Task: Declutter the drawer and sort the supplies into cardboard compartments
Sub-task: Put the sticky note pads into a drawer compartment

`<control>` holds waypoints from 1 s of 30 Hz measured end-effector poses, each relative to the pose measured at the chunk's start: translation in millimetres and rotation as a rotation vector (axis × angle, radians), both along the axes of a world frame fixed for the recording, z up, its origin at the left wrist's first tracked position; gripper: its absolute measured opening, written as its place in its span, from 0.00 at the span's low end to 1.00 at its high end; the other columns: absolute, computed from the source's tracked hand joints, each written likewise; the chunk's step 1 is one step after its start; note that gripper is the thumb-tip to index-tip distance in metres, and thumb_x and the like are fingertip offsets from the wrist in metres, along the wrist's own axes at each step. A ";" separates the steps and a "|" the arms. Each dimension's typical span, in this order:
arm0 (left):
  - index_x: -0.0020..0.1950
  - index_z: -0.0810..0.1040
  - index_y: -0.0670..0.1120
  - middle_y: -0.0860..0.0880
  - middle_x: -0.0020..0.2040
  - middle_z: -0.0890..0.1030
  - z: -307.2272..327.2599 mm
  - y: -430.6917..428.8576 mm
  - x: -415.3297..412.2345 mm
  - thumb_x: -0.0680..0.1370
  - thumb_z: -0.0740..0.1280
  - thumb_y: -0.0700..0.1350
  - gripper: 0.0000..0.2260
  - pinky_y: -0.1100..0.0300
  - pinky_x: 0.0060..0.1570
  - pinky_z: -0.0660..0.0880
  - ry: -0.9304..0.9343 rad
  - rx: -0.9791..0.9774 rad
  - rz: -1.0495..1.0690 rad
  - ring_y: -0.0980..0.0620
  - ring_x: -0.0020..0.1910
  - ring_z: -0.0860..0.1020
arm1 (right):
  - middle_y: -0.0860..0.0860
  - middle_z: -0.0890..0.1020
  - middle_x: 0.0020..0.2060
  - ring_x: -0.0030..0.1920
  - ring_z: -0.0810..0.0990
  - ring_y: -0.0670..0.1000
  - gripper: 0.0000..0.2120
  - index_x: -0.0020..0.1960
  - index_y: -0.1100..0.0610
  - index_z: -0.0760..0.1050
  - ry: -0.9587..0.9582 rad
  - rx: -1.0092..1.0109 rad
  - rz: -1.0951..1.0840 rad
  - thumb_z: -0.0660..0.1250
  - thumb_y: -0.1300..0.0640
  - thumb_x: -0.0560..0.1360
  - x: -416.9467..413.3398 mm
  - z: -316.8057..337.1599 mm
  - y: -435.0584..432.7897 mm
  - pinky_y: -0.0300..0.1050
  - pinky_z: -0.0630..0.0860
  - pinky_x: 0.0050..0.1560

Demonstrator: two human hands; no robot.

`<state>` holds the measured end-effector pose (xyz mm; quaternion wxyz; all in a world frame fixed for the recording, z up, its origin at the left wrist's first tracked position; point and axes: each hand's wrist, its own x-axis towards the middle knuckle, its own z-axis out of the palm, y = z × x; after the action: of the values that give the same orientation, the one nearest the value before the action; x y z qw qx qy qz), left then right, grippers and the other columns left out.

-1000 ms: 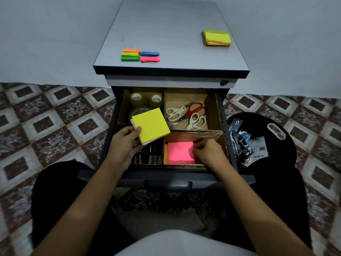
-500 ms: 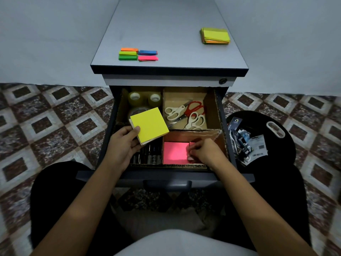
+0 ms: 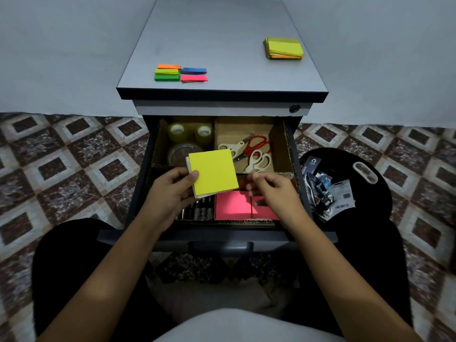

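Now, in the head view, the left hand (image 3: 170, 196) grips the yellow sticky-note pad (image 3: 213, 172) above the drawer (image 3: 291, 144), while the right hand (image 3: 274, 191), loosely curled and empty, has lifted off the pink sticky-note pads (image 3: 234, 206) lying in the front-right cardboard compartment (image 3: 266, 174). Likely the yellow pad goes in next.

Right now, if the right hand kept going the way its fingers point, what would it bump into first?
Probably the yellow sticky pad that the left hand holds up. The right hand has its fingertips aimed leftward at the pad's right edge, with only a small gap between. Depth is hard to judge, so it might pass just beneath.
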<state>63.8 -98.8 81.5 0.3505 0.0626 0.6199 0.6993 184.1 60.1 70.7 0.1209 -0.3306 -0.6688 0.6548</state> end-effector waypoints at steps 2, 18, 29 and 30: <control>0.47 0.77 0.44 0.52 0.36 0.84 4.7 4.5 5.8 0.78 0.62 0.39 0.04 0.64 0.34 0.79 -0.035 0.024 -0.044 0.56 0.35 0.83 | 0.54 0.80 0.38 0.38 0.79 0.50 0.12 0.50 0.59 0.78 0.036 -0.102 0.033 0.59 0.53 0.79 1.5 7.1 -0.8 0.38 0.76 0.32; 0.48 0.78 0.40 0.46 0.39 0.84 0.1 23.1 26.6 0.79 0.61 0.37 0.06 0.62 0.36 0.80 -0.089 -0.080 -0.161 0.53 0.36 0.83 | 0.50 0.84 0.43 0.47 0.83 0.52 0.05 0.45 0.52 0.80 -0.028 -0.097 -0.013 0.69 0.61 0.74 18.5 0.4 8.8 0.50 0.78 0.55; 0.53 0.78 0.40 0.42 0.47 0.82 1.3 32.1 35.3 0.80 0.60 0.39 0.08 0.58 0.41 0.80 0.026 -0.210 -0.096 0.48 0.45 0.81 | 0.54 0.83 0.45 0.45 0.82 0.52 0.05 0.49 0.59 0.79 -0.012 -0.246 -0.090 0.67 0.63 0.75 26.1 0.8 14.9 0.44 0.80 0.45; 0.54 0.77 0.40 0.42 0.48 0.82 1.9 32.2 35.2 0.80 0.60 0.40 0.08 0.57 0.42 0.80 0.009 -0.204 -0.100 0.48 0.46 0.81 | 0.55 0.83 0.46 0.45 0.82 0.53 0.04 0.48 0.58 0.79 -0.002 -0.302 -0.094 0.66 0.63 0.75 26.5 1.6 15.7 0.45 0.81 0.45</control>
<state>99.0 -66.6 83.4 0.3865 0.0607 0.6854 0.6141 210.6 75.8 72.3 0.0999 -0.3766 -0.5464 0.7414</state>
